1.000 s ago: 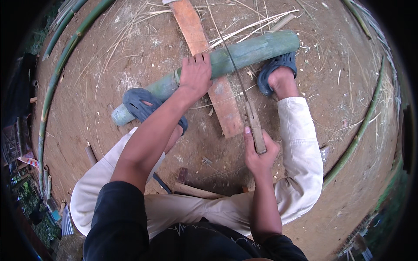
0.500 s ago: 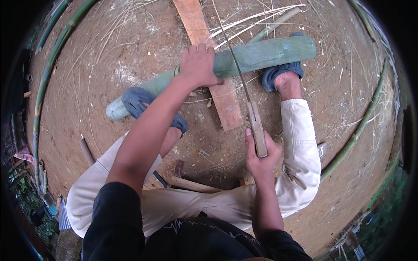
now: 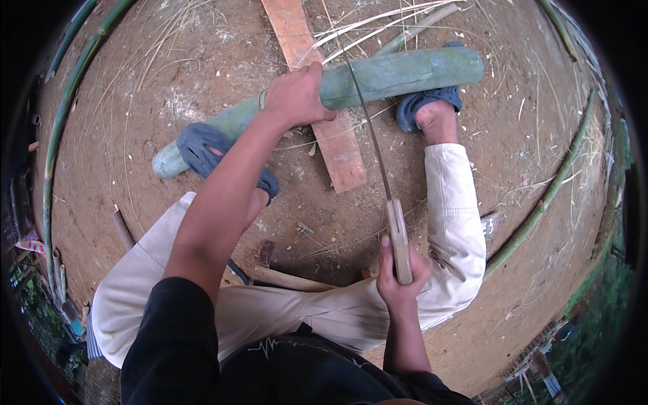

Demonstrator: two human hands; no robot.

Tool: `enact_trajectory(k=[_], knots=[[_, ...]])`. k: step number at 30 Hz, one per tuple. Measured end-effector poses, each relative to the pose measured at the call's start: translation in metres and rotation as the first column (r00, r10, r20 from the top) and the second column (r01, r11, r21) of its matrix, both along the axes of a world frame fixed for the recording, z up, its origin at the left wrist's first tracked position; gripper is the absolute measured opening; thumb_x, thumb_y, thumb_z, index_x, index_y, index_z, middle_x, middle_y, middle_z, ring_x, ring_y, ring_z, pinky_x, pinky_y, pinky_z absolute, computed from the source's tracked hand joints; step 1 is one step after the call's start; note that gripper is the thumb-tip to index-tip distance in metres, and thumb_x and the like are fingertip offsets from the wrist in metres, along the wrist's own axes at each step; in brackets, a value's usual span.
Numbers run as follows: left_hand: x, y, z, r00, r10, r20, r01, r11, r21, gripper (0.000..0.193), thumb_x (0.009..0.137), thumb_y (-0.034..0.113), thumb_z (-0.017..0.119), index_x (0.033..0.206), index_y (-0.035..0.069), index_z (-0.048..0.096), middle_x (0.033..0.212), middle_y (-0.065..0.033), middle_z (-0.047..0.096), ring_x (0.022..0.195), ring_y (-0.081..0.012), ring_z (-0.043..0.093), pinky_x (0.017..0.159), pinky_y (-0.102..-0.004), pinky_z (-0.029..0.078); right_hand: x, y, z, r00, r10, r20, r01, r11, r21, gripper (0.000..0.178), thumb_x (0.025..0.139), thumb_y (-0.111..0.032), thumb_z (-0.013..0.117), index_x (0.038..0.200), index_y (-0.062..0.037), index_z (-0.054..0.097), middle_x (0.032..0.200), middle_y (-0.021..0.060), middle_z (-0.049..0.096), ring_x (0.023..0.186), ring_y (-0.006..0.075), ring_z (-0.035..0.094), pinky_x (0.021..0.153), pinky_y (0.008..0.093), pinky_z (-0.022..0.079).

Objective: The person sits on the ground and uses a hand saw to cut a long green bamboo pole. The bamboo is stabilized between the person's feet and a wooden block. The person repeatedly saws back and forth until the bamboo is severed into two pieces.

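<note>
A thick green bamboo pole (image 3: 391, 75) lies slantwise before me, its far right end raised a little over my right foot. Around its middle my left hand (image 3: 295, 98) is wrapped, beside a node ring. My right hand (image 3: 403, 270) grips the wooden handle of a handsaw (image 3: 400, 243). The saw's long thin blade crosses the bamboo just right of my left hand; how deep it sits cannot be seen. Under the bamboo runs a reddish wooden plank (image 3: 341, 158). My left sandal (image 3: 202, 150) presses on the pole's left part, and the right sandal (image 3: 412, 111) is against its underside.
Pale bamboo strips (image 3: 378, 20) and a thin green stick (image 3: 418, 30) lie beyond the pole. Long bamboo poles curve along the left (image 3: 64, 135) and right (image 3: 550, 202) on bare soil. A wooden piece (image 3: 290, 278) lies near my lap.
My right hand has drawn the saw back toward my body, so the handle sits lower. The left hand still holds the bamboo; the whole view has shifted slightly.
</note>
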State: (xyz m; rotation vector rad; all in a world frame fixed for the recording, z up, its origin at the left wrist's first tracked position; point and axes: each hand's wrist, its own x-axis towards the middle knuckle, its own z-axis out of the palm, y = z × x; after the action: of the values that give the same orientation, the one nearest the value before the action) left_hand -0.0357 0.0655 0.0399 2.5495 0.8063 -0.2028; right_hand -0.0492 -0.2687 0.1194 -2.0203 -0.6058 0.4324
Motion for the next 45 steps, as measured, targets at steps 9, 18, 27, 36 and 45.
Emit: enact_trajectory(k=[9,18,27,36,45], knots=[[0.013,-0.002,-0.008,0.999,-0.027,-0.037,0.027,1.000,-0.004,0.080,0.062,0.044,0.087,0.122,0.002,0.055,0.106,-0.0241,0.072,0.100,-0.0421,0.070,0.087,-0.0487,0.056,0.051,0.095,-0.038,0.998,-0.004,0.067,0.003,1.000,0.027,0.007,0.090,-0.007,0.071,0.086,-0.0013,0.073,0.061,0.0122,0.062,0.053,0.0130,0.063,0.054,0.0298,0.050],[0.006,-0.012,-0.021,0.997,0.012,0.072,-0.019,0.995,0.103,0.078,0.061,0.045,0.087,0.122,0.006,0.058,0.103,-0.0220,0.073,0.098,-0.0407,0.071,0.085,-0.0495,0.056,0.046,0.068,-0.049,0.994,0.015,0.106,-0.024,0.996,0.084,0.007,0.087,-0.008,0.074,0.084,-0.0027,0.073,0.063,0.0145,0.064,0.052,0.0187,0.065,0.056,0.0319,0.051],[0.009,-0.003,-0.015,1.000,-0.020,0.008,0.019,0.997,0.078,0.073,0.061,0.046,0.085,0.118,0.006,0.061,0.101,-0.0219,0.073,0.095,-0.0415,0.070,0.083,-0.0497,0.056,0.004,0.005,-0.030,1.000,-0.002,-0.017,0.003,0.999,0.034,0.008,0.092,-0.005,0.071,0.093,0.0032,0.074,0.064,0.0046,0.062,0.063,0.0063,0.059,0.058,0.0265,0.050],[0.020,0.008,-0.014,0.999,-0.053,-0.002,0.053,0.999,0.011,0.076,0.056,0.043,0.087,0.110,-0.003,0.059,0.097,-0.0272,0.071,0.094,-0.0446,0.069,0.081,-0.0504,0.056,0.038,0.065,-0.061,0.998,0.004,0.061,-0.010,0.995,0.099,0.009,0.089,-0.005,0.073,0.088,0.0037,0.072,0.064,0.0035,0.062,0.060,0.0072,0.059,0.057,0.0278,0.049],[0.026,-0.004,-0.001,0.999,-0.030,0.036,0.032,0.998,-0.047,0.069,0.057,0.041,0.085,0.104,-0.003,0.062,0.093,-0.0269,0.071,0.091,-0.0433,0.070,0.079,-0.0485,0.057,0.071,0.091,-0.072,0.987,0.056,0.153,-0.073,0.991,0.108,0.008,0.090,-0.004,0.071,0.088,0.0030,0.071,0.066,0.0021,0.062,0.061,0.0060,0.056,0.057,0.0287,0.049]])
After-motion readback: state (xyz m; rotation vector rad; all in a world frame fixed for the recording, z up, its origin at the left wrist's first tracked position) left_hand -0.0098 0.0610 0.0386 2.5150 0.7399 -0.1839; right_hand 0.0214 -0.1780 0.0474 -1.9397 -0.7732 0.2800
